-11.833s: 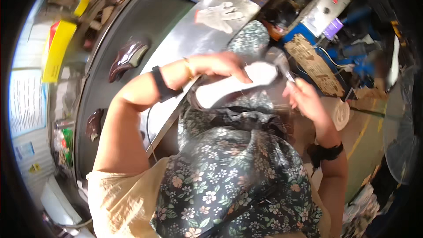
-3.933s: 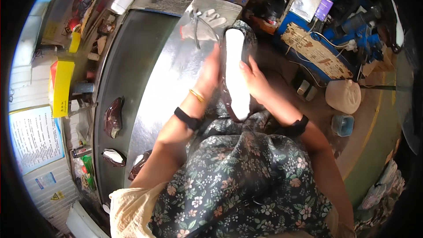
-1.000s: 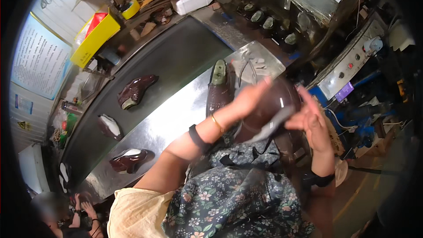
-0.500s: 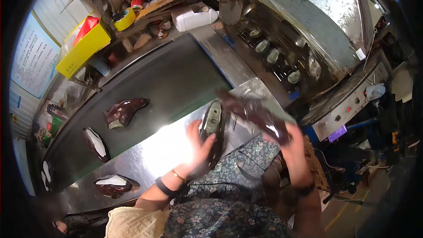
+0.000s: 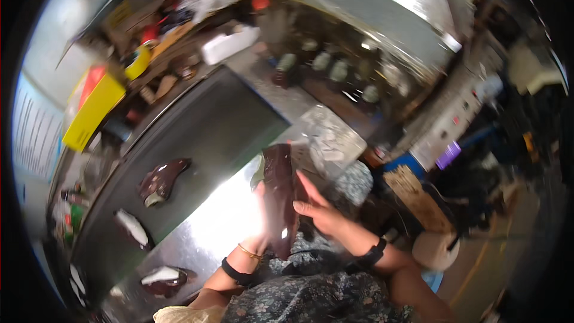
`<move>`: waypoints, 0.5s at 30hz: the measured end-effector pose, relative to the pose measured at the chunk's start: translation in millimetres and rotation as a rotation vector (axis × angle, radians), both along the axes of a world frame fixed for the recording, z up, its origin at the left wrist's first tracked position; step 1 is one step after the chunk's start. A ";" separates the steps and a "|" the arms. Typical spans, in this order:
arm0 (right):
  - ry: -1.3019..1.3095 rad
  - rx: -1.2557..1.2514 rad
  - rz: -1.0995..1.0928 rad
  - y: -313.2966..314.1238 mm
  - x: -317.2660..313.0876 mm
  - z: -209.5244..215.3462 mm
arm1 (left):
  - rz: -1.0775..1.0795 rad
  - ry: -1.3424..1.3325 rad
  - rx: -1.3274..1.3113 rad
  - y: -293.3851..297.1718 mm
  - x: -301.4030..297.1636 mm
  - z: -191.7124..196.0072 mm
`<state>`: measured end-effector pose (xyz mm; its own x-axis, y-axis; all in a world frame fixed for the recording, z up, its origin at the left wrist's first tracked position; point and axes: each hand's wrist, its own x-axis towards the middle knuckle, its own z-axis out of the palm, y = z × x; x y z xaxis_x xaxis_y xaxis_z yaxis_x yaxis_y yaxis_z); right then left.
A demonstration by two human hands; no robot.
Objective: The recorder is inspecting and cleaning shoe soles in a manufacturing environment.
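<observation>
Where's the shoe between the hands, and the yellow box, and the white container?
Shoe [image 5: 278, 194]: head view, on its dark red upper.
Yellow box [image 5: 94, 113]: head view, on its long side.
White container [image 5: 229, 46]: head view, on its side.

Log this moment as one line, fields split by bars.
left hand: against brown shoe, partly hidden | right hand: at shoe's right side | white-soled shoe: on metal table

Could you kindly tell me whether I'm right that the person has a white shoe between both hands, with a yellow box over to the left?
Not quite: the shoe is glossy dark reddish-brown, not white, as the head view shows. It is indeed between the left hand and right hand, with the yellow box to the left.
</observation>
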<state>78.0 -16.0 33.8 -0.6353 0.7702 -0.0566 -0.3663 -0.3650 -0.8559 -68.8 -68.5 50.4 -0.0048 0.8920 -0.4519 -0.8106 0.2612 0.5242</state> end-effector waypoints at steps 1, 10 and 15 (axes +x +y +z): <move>0.138 -0.210 0.027 -19.7 19.2 12.1 | -0.106 0.275 0.033 0.2 16.0 6.8; -0.749 0.406 -0.971 -64.0 319.4 127.3 | -0.615 0.758 0.597 -25.9 87.0 -9.3; -1.329 0.597 -1.393 -45.3 474.9 165.1 | -0.576 0.790 0.245 -52.6 45.2 -47.1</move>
